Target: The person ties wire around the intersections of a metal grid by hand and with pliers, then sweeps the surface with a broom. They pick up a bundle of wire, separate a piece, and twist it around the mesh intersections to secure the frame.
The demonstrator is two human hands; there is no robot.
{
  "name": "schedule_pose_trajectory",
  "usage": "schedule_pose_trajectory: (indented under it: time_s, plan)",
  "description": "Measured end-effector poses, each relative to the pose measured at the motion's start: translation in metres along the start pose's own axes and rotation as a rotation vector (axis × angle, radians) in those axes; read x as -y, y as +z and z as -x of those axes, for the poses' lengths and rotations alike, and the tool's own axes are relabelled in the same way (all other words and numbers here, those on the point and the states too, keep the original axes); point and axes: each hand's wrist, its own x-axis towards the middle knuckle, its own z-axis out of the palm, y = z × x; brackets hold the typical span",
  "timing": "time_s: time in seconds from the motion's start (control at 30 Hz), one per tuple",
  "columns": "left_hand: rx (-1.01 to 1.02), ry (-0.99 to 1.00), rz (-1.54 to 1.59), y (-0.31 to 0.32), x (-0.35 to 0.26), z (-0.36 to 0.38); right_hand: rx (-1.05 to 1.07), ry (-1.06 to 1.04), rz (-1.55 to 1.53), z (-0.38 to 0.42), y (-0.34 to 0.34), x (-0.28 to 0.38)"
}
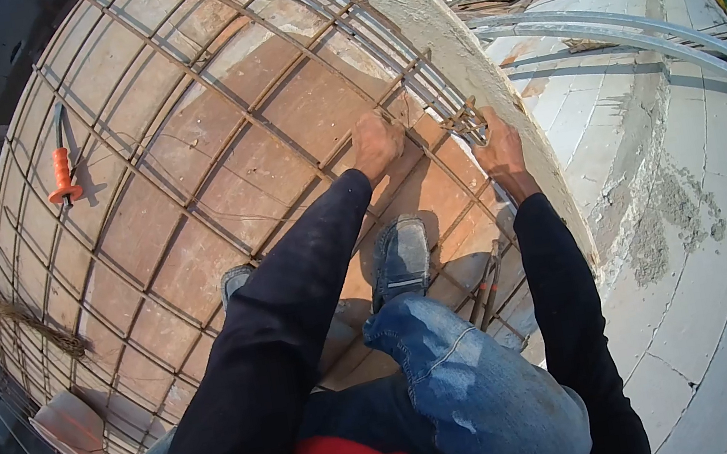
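Observation:
A grid of rusty rebar (249, 117) spreads over reddish-brown boards (272, 161). My left hand (377, 144) is closed at one of its bars, close to the right edge of the grid. To the right, my right hand (501, 151) pinches a cluster of bent rebar (465, 122) beside the concrete edge; its fingertips are partly hidden by the metal. Below the hands, long-handled pincers (485, 291) with red bands lie on the bars. My shoe (400, 254) stands on the grid between my arms.
An orange-handled bar tool (62, 175) lies on the mesh at left. Below it are a bundle of tie wire (42, 330) and a pale bucket (71, 430). A raised concrete edge (462, 40) runs along the right; beyond it are metal channels (628, 36) and a block surface (705, 220).

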Motion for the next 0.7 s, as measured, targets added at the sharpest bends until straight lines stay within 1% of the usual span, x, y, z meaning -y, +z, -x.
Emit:
schedule_pose_trajectory:
  time_s: [0.07, 0.1, 0.13, 0.17, 0.23, 0.3, 0.33, 0.37, 0.4, 0.47, 0.5, 0.53, 0.57, 0.63, 0.67, 0.7]
  plan:
    - [-0.051, 0.113, -0.057, 0.004, 0.002, 0.002, 0.011, -0.006, 0.006, -0.005, -0.001, -0.005]
    - [-0.058, 0.06, -0.064, 0.009, 0.002, 0.0, 0.024, -0.013, 0.001, -0.006, -0.001, -0.01]
    - [-0.054, 0.054, -0.064, 0.007, -0.002, 0.002, 0.038, -0.02, -0.004, -0.006, -0.002, -0.012]
    - [-0.027, 0.073, -0.042, 0.002, -0.008, 0.007, 0.024, -0.074, 0.007, -0.008, -0.002, -0.015]
    - [0.013, 0.092, -0.025, -0.007, -0.017, 0.015, 0.009, -0.113, 0.017, -0.006, -0.002, -0.022]
    - [0.068, 0.012, 0.048, -0.016, -0.02, 0.02, -0.007, -0.181, 0.034, -0.002, -0.008, -0.013]
    - [0.079, 0.02, 0.038, -0.022, -0.024, 0.025, -0.017, -0.168, 0.029, 0.001, -0.009, -0.007]
    - [0.077, -0.034, 0.107, -0.028, -0.029, 0.027, 0.01, -0.092, -0.001, 0.0, -0.01, 0.0]
    - [0.073, -0.09, 0.178, -0.033, -0.031, 0.028, 0.018, -0.061, -0.012, 0.0, -0.01, 0.001]
    - [0.064, -0.047, 0.143, -0.044, -0.028, 0.035, 0.022, -0.035, -0.022, 0.007, -0.015, 0.008]
    - [0.117, -0.067, 0.161, -0.051, -0.027, 0.041, -0.137, -0.112, 0.144, 0.019, -0.02, 0.019]
    - [0.164, -0.086, 0.179, -0.056, -0.028, 0.048, -0.214, -0.163, 0.22, 0.026, -0.02, 0.031]
    - [0.147, -0.089, 0.182, -0.058, -0.028, 0.055, -0.296, -0.209, 0.3, 0.033, -0.02, 0.044]
    - [0.206, -0.03, 0.097, -0.061, -0.026, 0.072, -0.387, -0.191, -0.149, 0.042, -0.01, 0.069]
    - [0.196, -0.031, 0.091, -0.058, -0.021, 0.075, -0.386, -0.197, -0.158, 0.042, -0.001, 0.08]
    - [0.186, 0.032, 0.1, -0.051, -0.012, 0.078, -0.198, -0.117, -0.322, 0.043, 0.012, 0.09]
